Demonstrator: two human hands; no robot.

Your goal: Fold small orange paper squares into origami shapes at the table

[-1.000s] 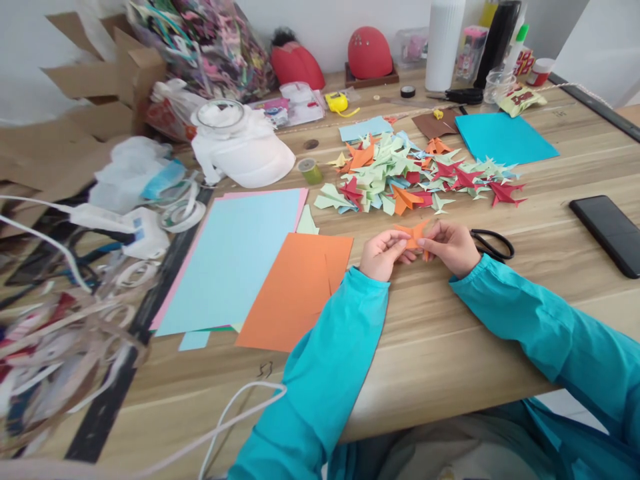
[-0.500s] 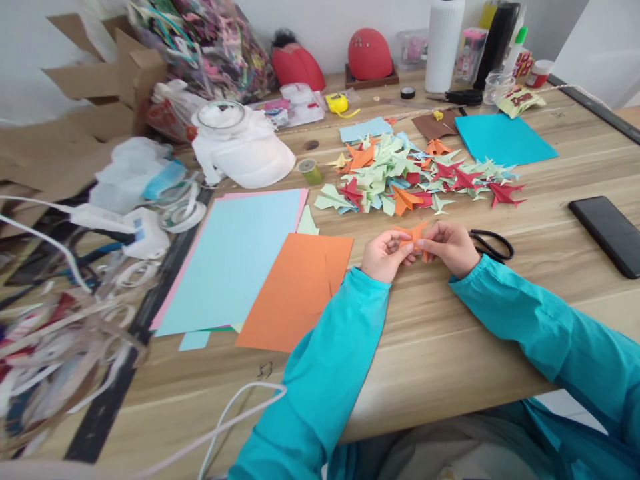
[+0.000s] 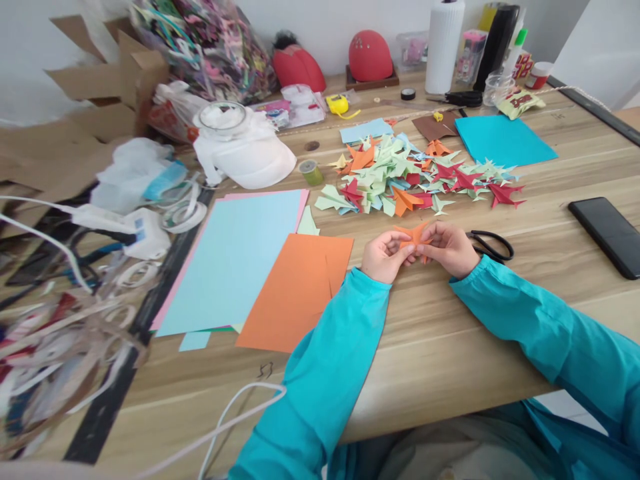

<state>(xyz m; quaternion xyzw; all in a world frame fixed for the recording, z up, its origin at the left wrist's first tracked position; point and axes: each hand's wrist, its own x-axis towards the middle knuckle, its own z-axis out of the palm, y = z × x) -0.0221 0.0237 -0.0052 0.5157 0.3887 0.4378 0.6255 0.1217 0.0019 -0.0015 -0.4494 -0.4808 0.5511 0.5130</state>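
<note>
A small folded piece of orange paper (image 3: 413, 235) is pinched between my two hands, above the table's front half. My left hand (image 3: 386, 256) grips its left and lower side with thumb and fingers. From the right, my right hand (image 3: 449, 248) holds its other side, thumb close to the left thumb. Fingers cover part of the folds. Just behind lies a heap of folded paper cranes (image 3: 390, 167) in green, orange, red and blue. Black-handled scissors (image 3: 495, 247) lie partly hidden behind my right hand.
Orange sheets (image 3: 285, 293) and a light blue sheet (image 3: 235, 247) lie left of my hands. A phone (image 3: 607, 233) rests at the right. Farther back are a teal paper stack (image 3: 505, 140), a thread spool (image 3: 311, 173) and a white cap (image 3: 245, 153). Cables and ribbons clutter the left.
My right thumb and fingers have shifted slightly on the orange paper, and more of its upper part shows between the hands. Everything else stays in place.
</note>
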